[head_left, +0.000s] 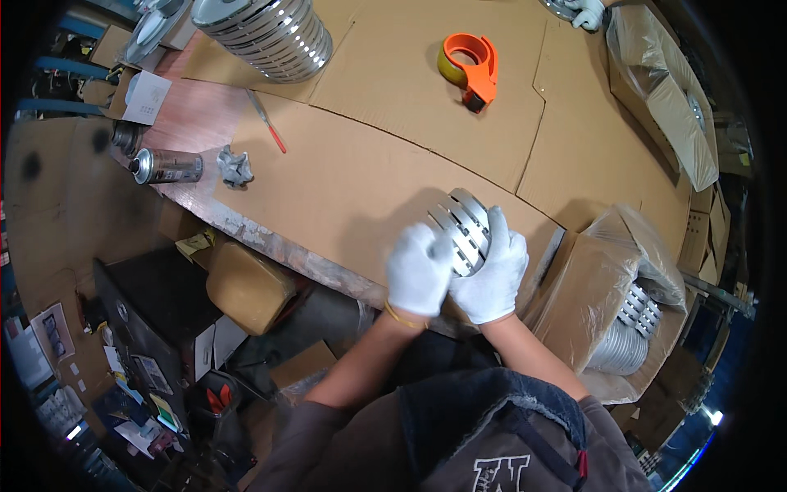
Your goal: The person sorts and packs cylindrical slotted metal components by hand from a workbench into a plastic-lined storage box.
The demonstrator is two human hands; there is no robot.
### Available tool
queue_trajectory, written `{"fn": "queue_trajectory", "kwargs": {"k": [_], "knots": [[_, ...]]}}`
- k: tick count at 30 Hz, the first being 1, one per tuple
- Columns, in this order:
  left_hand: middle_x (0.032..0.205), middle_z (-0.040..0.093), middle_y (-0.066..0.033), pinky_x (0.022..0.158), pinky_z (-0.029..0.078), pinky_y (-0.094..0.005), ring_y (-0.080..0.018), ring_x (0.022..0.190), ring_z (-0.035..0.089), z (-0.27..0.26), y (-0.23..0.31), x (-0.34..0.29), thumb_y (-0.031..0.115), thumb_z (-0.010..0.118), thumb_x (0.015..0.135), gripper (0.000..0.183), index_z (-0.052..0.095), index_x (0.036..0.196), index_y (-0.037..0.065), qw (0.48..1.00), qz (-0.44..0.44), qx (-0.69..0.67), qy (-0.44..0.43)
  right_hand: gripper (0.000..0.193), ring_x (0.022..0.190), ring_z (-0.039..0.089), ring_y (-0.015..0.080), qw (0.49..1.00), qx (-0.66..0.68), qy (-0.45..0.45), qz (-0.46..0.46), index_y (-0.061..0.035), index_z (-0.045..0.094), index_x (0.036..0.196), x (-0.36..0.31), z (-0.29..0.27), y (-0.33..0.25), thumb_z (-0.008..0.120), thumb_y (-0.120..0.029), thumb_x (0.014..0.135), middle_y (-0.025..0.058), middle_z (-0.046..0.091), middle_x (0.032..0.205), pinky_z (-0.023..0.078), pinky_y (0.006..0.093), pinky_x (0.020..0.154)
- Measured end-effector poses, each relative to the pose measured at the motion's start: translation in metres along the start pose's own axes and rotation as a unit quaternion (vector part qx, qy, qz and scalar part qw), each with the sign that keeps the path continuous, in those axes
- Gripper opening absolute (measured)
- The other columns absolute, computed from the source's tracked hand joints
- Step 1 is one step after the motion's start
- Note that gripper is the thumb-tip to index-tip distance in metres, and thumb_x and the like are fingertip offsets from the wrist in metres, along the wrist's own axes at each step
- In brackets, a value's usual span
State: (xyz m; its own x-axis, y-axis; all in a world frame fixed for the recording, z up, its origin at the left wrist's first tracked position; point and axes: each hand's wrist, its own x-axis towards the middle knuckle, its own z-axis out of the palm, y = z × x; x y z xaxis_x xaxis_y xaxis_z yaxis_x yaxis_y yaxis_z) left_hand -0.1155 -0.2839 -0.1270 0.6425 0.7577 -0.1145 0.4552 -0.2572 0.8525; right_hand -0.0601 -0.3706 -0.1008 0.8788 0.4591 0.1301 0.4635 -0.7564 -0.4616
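On the cardboard-covered table, near its front edge, a small slotted metal stack is kept btw. the two gloved hands, a bit tilted, w/ silver bands and dark gaps btw. them. The R hand is wrapped on the right side of it, fingers curled and one finger laid upward along the bands, so it has hold of the stack. The L hand is at the left side, curled almost as a fist; it is blurred by motion, so I cannot tell if its fingers grip the stack or only touch it. On the L wrist there is a yellow band. Farther back on the table stands a taller silver stack, and to the right of it, well apart, lies an orange tape dispenser w/ a tape roll. At the left lie a thin red-handled tool, a crumpled grey cloth and, just beside the cloth, a spray can on its side. To the R of the hands is an open carton w/ clear plastic lining; inside it, more metal rings are seen.
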Motion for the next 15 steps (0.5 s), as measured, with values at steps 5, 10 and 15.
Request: {"fn": "queue_trajectory", "kwargs": {"k": [5, 10, 15], "knots": [[0.065, 0.057, -0.0165, 0.055, 0.045, -0.0391, -0.0332, 0.061, 0.057, -0.002, 0.006, 0.007, 0.022, 0.062, 0.083, 0.024, 0.053, 0.074, 0.002, 0.994, -0.052, -0.086, -0.033, 0.074, 0.073, 0.053, 0.0347, 0.999, -0.002, 0.039, -0.030, 0.0029, 0.049, 0.119, -0.002, 0.005, 0.011, 0.074, -0.032, 0.058, 0.0175, 0.055, 0.079, 0.041, 0.0454, 0.064], [0.067, 0.058, -0.0166, 0.056, 0.046, -0.0396, -0.0340, 0.062, 0.058, 0.000, 0.006, -0.015, 0.021, 0.065, 0.081, 0.026, 0.052, 0.069, 0.002, 0.997, 0.052, -0.054, 0.004, 0.072, 0.072, 0.053, 0.0350, 0.999, 0.025, 0.019, -0.018, 0.0033, 0.048, 0.119, -0.008, 0.007, 0.012, 0.072, -0.028, 0.058, 0.0171, 0.055, 0.079, 0.041, 0.0463, 0.064], [0.062, 0.053, -0.0113, 0.055, 0.042, -0.0314, -0.0110, 0.061, 0.049, -0.006, 0.004, 0.027, 0.015, 0.064, 0.082, 0.022, 0.050, 0.073, 0.001, 0.972, -0.153, -0.160, -0.075, 0.072, 0.075, 0.053, 0.0346, 0.999, -0.001, 0.042, -0.015, 0.0029, 0.049, 0.119, -0.002, 0.002, 0.003, 0.072, -0.029, 0.058, 0.0173, 0.055, 0.080, 0.041, 0.0457, 0.066]]}}
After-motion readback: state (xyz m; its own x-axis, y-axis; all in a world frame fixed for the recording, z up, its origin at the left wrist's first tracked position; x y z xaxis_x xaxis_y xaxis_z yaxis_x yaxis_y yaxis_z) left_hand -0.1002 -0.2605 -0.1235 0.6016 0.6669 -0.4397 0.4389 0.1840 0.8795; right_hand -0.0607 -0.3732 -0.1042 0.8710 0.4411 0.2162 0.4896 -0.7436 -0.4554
